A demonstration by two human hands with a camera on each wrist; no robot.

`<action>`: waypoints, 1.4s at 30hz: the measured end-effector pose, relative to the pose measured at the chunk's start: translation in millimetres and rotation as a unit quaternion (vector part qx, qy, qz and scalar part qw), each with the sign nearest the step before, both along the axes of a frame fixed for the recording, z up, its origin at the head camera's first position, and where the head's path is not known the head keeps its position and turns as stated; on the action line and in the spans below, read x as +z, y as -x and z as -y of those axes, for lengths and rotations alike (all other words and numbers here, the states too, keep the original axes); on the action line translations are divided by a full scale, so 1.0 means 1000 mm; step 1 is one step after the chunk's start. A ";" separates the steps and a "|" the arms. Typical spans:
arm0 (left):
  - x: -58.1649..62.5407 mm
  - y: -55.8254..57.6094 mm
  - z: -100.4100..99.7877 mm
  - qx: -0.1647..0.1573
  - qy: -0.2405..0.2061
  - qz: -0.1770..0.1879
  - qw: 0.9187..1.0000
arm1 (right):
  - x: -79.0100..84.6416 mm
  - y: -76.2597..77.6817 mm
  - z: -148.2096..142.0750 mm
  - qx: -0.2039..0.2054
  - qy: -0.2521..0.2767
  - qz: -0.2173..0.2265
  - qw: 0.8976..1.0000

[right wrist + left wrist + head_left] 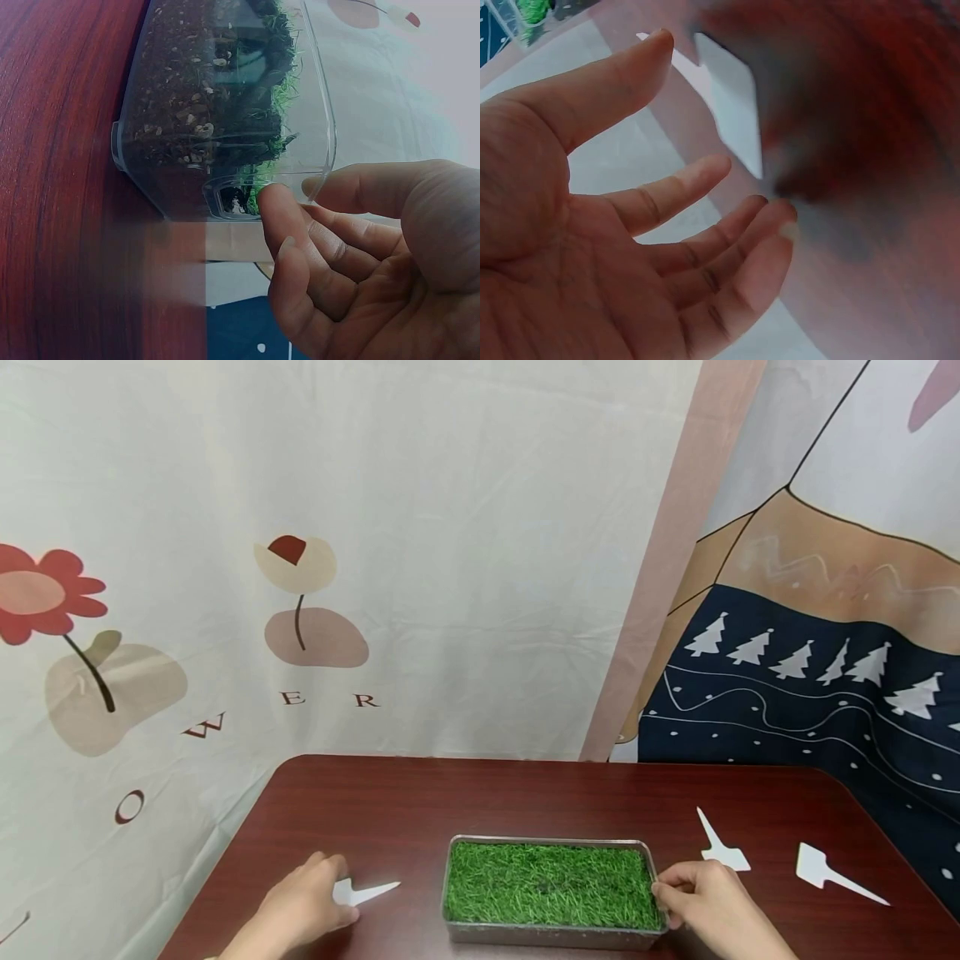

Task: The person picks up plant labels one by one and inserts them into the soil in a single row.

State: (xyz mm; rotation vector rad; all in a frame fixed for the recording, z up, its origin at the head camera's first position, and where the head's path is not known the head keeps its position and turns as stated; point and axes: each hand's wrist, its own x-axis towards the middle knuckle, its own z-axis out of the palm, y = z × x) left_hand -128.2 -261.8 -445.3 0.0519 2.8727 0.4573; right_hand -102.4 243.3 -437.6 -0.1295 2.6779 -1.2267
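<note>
A clear plastic box point(551, 935) stands on the table, with soil and pale pebbles point(191, 112) showing through its wall. Green grass point(551, 868) fills its top. At the box's right end, my right hand point(705, 897) pinches the rim between thumb and forefinger; the other fingers curl below in the right wrist view. Left of the box lies a white T-shaped plant label point(367, 892), its point toward the box. Over its wide end hovers my left hand point(303, 897); the left wrist view shows the fingers loosely bent, apart from the label point(735, 101), and holding nothing.
Two more white plant labels, one point(722, 850) just beyond my right hand and another point(813, 866) farther right, lie on the dark red table point(420, 793). A pale printed curtain point(480, 610) hangs behind the table, with a dark blue tree-patterned part point(787, 727) at right.
</note>
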 end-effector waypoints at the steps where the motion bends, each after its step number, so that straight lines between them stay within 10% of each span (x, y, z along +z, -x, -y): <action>1: -0.002 0.000 0.001 0.001 -0.004 -0.002 1.000 | 0.000 0.000 0.000 0.000 0.000 0.000 1.000; 19: -0.014 0.023 0.011 0.021 -0.073 -0.022 0.997 | 0.001 0.000 0.000 0.006 0.008 0.011 1.000; 30: -0.087 0.061 0.058 0.025 -0.058 -0.016 0.998 | 0.002 0.001 0.000 -0.001 0.006 0.009 1.000; 42: -0.027 0.040 0.031 0.022 -0.065 -0.005 0.998 | 0.003 0.000 0.001 -0.003 0.004 0.008 1.000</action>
